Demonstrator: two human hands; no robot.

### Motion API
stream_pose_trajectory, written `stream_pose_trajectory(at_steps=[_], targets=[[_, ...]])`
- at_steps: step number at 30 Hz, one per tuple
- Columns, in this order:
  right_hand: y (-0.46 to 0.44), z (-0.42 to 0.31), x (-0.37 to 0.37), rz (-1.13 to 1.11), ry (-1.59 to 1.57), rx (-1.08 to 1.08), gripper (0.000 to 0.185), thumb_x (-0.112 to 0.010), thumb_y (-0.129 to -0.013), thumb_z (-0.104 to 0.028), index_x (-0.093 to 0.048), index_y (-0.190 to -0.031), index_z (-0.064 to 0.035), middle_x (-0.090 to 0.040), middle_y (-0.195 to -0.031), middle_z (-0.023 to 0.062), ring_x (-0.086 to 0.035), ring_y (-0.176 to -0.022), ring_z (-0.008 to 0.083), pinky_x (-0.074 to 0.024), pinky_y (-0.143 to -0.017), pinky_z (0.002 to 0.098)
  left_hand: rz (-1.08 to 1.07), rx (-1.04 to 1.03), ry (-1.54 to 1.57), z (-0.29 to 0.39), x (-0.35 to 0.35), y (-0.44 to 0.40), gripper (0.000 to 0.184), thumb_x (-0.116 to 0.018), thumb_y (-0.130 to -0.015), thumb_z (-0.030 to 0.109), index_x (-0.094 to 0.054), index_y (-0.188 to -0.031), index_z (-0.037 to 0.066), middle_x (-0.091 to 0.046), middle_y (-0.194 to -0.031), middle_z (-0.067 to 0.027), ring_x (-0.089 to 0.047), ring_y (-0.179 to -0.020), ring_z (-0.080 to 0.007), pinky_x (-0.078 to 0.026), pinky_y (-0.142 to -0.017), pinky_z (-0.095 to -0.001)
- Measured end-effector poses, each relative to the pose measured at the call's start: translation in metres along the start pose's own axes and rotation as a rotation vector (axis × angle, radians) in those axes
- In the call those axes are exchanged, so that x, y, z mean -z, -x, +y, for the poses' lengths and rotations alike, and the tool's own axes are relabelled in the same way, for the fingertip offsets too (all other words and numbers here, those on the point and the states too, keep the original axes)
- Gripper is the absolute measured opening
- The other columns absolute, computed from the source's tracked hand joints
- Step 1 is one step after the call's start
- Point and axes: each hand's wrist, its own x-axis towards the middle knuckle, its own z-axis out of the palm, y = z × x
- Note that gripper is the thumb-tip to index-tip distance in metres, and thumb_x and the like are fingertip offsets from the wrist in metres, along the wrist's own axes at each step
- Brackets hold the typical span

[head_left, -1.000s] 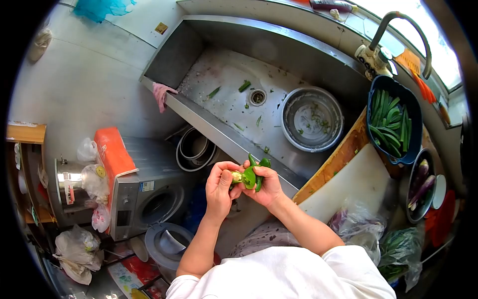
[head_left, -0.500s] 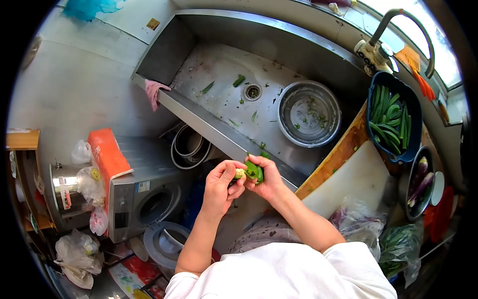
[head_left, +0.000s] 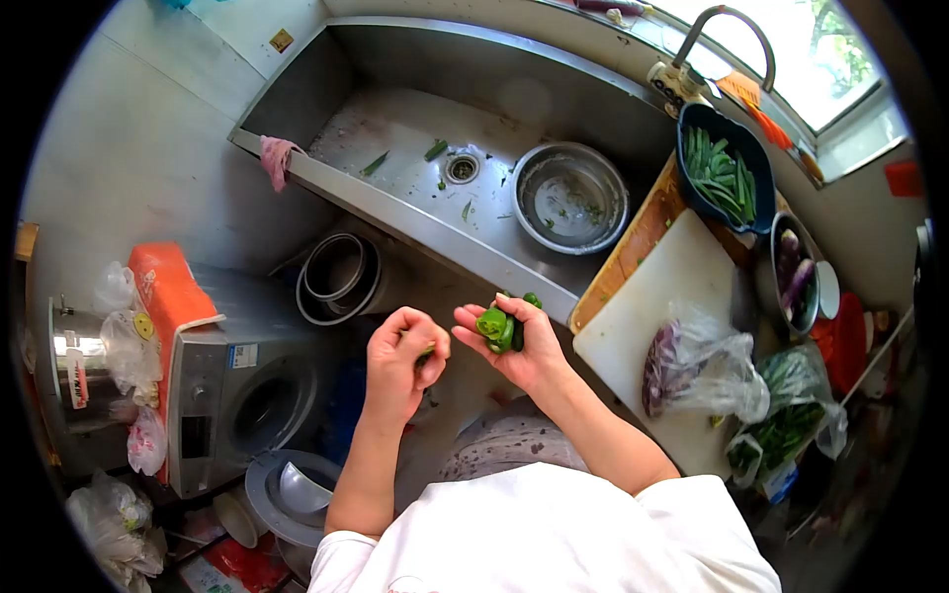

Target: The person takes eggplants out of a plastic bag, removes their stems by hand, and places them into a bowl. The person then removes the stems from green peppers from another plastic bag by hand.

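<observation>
Right now the left hand is curled around one small green piece, while the right hand cradles a bunch of green peppers, thumb along one side; at least two show, one torn open, but overlap hides the exact count. Both hands are apart, just outside the front edge of one sink, so the peppers sit above the floor. One metal basin stands inside, beside one drain. Rightward are one blue basket of green strips, two eggplants in one bowl, and one white cutting board.
</observation>
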Motion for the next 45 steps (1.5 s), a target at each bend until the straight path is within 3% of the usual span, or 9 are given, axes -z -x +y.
stream_pose_trajectory(at_steps=[9,14,19,22,30,34,36,42,45], targets=[[0.045,0.056,0.04,-0.213,-0.075,0.064,0.022,-0.052,-0.084,-0.001,-0.047,-0.105,-0.0002,-0.057,-0.116,0.0205,-0.056,-0.107,0.0417,-0.0462,-0.096,0.0537,0.06,-0.335,-1.007,-0.051,0.0,0.072,0.03,-0.075,-0.076,0.014,-0.058,-0.097,0.0,-0.062,-0.078,-0.0048,-0.058,-0.069,-0.0105,-0.048,-0.064,-0.0245],[0.074,0.052,0.045,-0.178,-0.05,0.323,0.032,-0.056,-0.08,0.002,-0.048,-0.109,-0.0057,-0.055,-0.098,0.011,-0.057,-0.098,0.0254,-0.0496,-0.091,0.0508,0.064,-0.454,-1.061,-0.074,-0.026,0.08,0.035,-0.077,-0.075,0.015,-0.057,-0.099,0.0,-0.062,-0.078,-0.0058,-0.059,-0.07,-0.0123,-0.048,-0.065,-0.0262],[0.094,0.005,0.072,-0.229,-0.105,0.357,0.026,-0.059,-0.081,-0.001,-0.051,-0.104,-0.0071,-0.057,-0.088,0.008,-0.058,-0.09,0.0235,-0.05,-0.09,0.0493,-0.08,-0.415,-0.808,-0.089,-0.067,0.071,0.029,-0.071,-0.08,0.011,-0.057,-0.103,0.001,-0.061,-0.078,-0.0041,-0.057,-0.065,-0.0102,-0.047,-0.056,-0.0248],[0.139,-0.055,0.083,-0.208,-0.17,0.451,0.015,-0.056,-0.083,0.0,-0.053,-0.097,-0.0051,-0.059,-0.088,0.0099,-0.059,-0.089,0.0251,-0.0485,-0.093,0.0517,-0.114,0.176,-0.253,-0.089,-0.098,0.065,0.016,-0.06,-0.087,0.007,-0.057,-0.101,0.002,-0.058,-0.078,-0.0051,-0.047,-0.055,-0.0056,-0.034,-0.043,-0.0182],[0.254,-0.277,0.141,0.14,0.079,1.227,0.012,-0.054,-0.082,0.005,-0.055,-0.092,-0.0024,-0.06,-0.082,0.0109,-0.063,-0.075,0.0242,-0.0573,-0.07,0.0451,-0.153,0.459,0.297,-0.151,-0.114,0.02,0.017,-0.05,-0.096,0.019,-0.055,-0.092,0.004,-0.054,-0.083,-0.0074,-0.045,-0.056,-0.009,-0.034,-0.042,-0.0195],[0.242,-0.369,0.175,0.41,0.705,1.484,0.032,-0.072,-0.076,-0.005,-0.056,-0.104,-0.0023,-0.061,-0.091,0.0061,-0.059,-0.083,0.0162,-0.0478,-0.073,0.0302,-0.2,0.511,0.595,-0.171,-0.102,0.011,0.025,-0.047,-0.098,0.026,-0.055,-0.095,0.002,-0.055,-0.085,-0.0079,-0.05,-0.067,-0.0129,-0.043,-0.055,-0.0233],[0.243,-0.412,0.206,0.964,1.44,1.475,0.045,-0.076,-0.073,-0.016,-0.054,-0.107,0.0047,-0.061,-0.094,0.01,-0.058,-0.084,0.0188,-0.0466,-0.074,0.0305,-0.085,0.464,0.62,-0.157,-0.089,0.016,0.029,-0.046,-0.097,0.028,-0.057,-0.099,0.0,-0.057,-0.087,-0.0092,-0.054,-0.075,-0.0172,-0.049,-0.064,-0.0275],[0.236,-0.371,0.187,0.419,1.014,1.406,0.043,-0.064,-0.086,-0.006,-0.051,-0.125,0.0065,-0.06,-0.116,0.0173,-0.061,-0.103,0.0232,-0.0495,-0.091,0.0307,0.234,0.297,0.6,-0.184,0.02,0.049,0.035,-0.047,-0.096,0.03,-0.059,-0.108,-0.001,-0.063,-0.097,-0.014,-0.06,-0.085,-0.0241,-0.052,-0.076,-0.0354],[0.255,-0.32,0.175,0.3,0.98,1.407,0.034,-0.059,-0.089,-0.003,-0.054,-0.121,0.0069,-0.061,-0.114,0.0162,-0.063,-0.101,0.0229,-0.0505,-0.092,0.0328,0.504,0.224,0.542,-0.204,0.133,0.068,0.02,-0.053,-0.093,0.023,-0.06,-0.09,0.004,-0.063,-0.081,-0.0092,-0.061,-0.074,-0.0203,-0.052,-0.064,-0.0303]])
